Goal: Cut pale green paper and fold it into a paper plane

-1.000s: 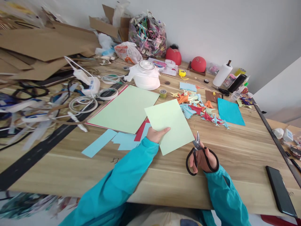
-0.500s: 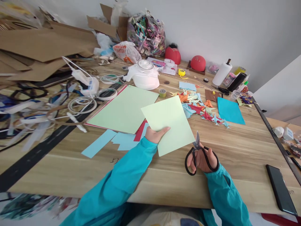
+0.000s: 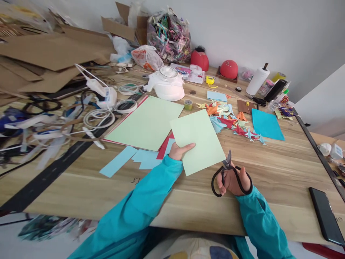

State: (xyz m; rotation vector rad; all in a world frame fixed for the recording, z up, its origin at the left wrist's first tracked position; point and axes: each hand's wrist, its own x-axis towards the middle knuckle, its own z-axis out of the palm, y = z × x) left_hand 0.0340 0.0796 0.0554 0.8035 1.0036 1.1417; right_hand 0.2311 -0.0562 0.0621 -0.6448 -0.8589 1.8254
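My left hand [image 3: 181, 151] grips a pale green sheet of paper [image 3: 201, 140] by its left edge, thumb on top, fingers hidden behind. In my right hand [image 3: 234, 180] are black-handled scissors [image 3: 226, 167], fingers through the loops. Their blades point up and touch or nearly touch the sheet's lower right corner; whether they are around the paper I cannot tell. A larger stack of pale green paper [image 3: 148, 122] with a red edge lies beyond my left hand. Light blue paper strips [image 3: 118, 162] and a red strip [image 3: 163, 149] lie beside it.
Folded paper cranes [image 3: 229, 120] in several colours lie behind the sheet, near a turquoise paper square [image 3: 266, 124]. Tape rolls [image 3: 99, 118] and cords crowd the left. Cardboard sheets [image 3: 54, 48] are piled at the back left. A phone [image 3: 325, 214] lies at the right edge.
The view has shifted slightly. The pale green sheet has turned a little in my left hand, its left corner moving right. The scissors stay near its lower right corner.
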